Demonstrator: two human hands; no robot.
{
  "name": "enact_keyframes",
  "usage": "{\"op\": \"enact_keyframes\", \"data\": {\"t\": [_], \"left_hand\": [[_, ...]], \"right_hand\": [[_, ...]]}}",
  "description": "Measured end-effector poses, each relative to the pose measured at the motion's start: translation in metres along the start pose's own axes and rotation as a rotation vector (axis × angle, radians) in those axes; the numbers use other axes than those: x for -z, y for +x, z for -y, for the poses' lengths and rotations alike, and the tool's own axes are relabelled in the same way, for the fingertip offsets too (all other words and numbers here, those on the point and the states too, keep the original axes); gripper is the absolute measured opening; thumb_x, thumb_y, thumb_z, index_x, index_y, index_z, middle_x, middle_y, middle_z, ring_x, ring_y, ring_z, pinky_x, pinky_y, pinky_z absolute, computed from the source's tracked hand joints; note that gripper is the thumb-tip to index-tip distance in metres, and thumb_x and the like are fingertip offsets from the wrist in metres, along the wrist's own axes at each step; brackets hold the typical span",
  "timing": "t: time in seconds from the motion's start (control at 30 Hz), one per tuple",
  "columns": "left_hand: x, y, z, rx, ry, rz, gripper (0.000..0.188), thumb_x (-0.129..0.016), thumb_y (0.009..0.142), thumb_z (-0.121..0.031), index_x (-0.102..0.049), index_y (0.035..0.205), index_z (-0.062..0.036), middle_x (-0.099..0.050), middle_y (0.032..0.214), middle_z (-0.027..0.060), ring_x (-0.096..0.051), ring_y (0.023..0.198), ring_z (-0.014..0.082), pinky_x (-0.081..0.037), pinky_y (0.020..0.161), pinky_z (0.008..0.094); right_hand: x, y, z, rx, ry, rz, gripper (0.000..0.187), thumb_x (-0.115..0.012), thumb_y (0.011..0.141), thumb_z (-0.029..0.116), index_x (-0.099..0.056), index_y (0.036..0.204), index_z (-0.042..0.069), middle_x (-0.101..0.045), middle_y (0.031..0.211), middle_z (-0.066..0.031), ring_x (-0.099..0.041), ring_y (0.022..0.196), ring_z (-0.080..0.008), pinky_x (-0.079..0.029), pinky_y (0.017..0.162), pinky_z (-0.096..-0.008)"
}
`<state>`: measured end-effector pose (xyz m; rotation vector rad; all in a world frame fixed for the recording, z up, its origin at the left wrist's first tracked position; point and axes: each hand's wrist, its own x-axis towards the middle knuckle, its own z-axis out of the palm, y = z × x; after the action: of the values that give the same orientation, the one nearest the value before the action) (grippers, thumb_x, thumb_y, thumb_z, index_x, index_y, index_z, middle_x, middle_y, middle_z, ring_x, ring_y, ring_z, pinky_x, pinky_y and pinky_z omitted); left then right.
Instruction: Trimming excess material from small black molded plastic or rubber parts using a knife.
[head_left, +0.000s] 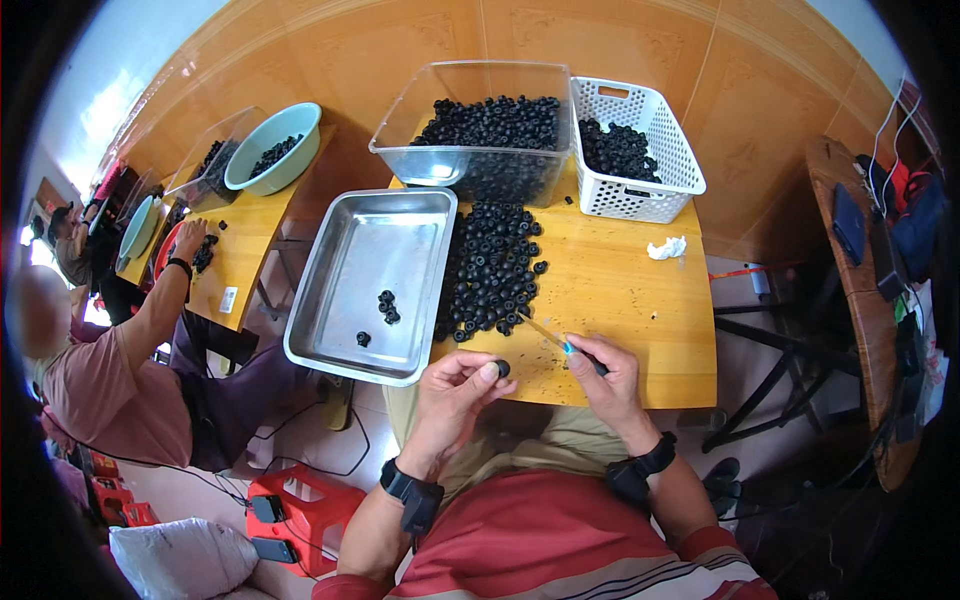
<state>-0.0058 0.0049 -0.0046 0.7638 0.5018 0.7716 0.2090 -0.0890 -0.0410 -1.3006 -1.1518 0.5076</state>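
The left hand [455, 385] pinches a small black ring [502, 368] in its fingers at the bench [640, 300] edge, just right of the steel tray [340, 290]. The right hand [605, 365] grips a thin blue-tipped tool [550, 335], pointing toward the heap of black rings [492, 268] beside the tray. Beyond stand a clear bin [470, 150] and white basket [640, 180]. Held so near the edge, the ring could slip to the floor.

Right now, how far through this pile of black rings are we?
Barely started. Done: only a few rings lie in the metal tray. In hand: the left hand pinches one ring while the right hand holds a thin tool. Left: the pile on the table, plus a full clear bin and white basket.
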Motion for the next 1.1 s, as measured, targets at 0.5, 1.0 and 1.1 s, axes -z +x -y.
{"op": "enact_keyframes", "data": {"t": [0.5, 1.0, 1.1], "left_hand": [[0.022, 0.014, -0.064, -0.823, 1.773, -0.215, 0.015, -0.073, 0.085, -0.004, -0.072, 0.100, -0.0037, -0.070, 0.104, 0.0117, -0.066, 0.096, 0.0320, -0.056, 0.081, 0.0398], [0.005, 0.023, -0.030, -0.594, 2.278, 0.060, 0.030, -0.062, 0.084, -0.008, -0.070, 0.112, -0.0034, -0.068, 0.104, 0.0069, -0.055, 0.119, 0.0285, -0.036, 0.117, 0.0565], [0.002, 0.018, -0.028, -0.681, 2.203, 0.091, 0.032, -0.061, 0.084, -0.007, -0.069, 0.115, -0.0023, -0.065, 0.105, 0.0083, -0.056, 0.116, 0.0284, -0.037, 0.117, 0.0554]], "right_hand": [[0.000, 0.001, 0.010, -0.044, -0.018, -0.028, 0.028, -0.073, 0.099, 0.017, -0.072, 0.115, -0.006, -0.068, 0.086, -0.0077, -0.059, 0.076, -0.0115, -0.047, 0.068, -0.0265], [0.001, -0.002, 0.005, -0.068, -0.013, -0.044, 0.030, -0.074, 0.098, 0.018, -0.072, 0.115, -0.006, -0.069, 0.087, -0.0082, -0.060, 0.077, -0.0114, -0.048, 0.069, -0.0262], [0.000, -0.001, 0.004, -0.055, -0.016, -0.046, 0.030, -0.074, 0.098, 0.019, -0.072, 0.114, -0.006, -0.069, 0.087, -0.0087, -0.061, 0.077, -0.0119, -0.048, 0.069, -0.0263]]}}
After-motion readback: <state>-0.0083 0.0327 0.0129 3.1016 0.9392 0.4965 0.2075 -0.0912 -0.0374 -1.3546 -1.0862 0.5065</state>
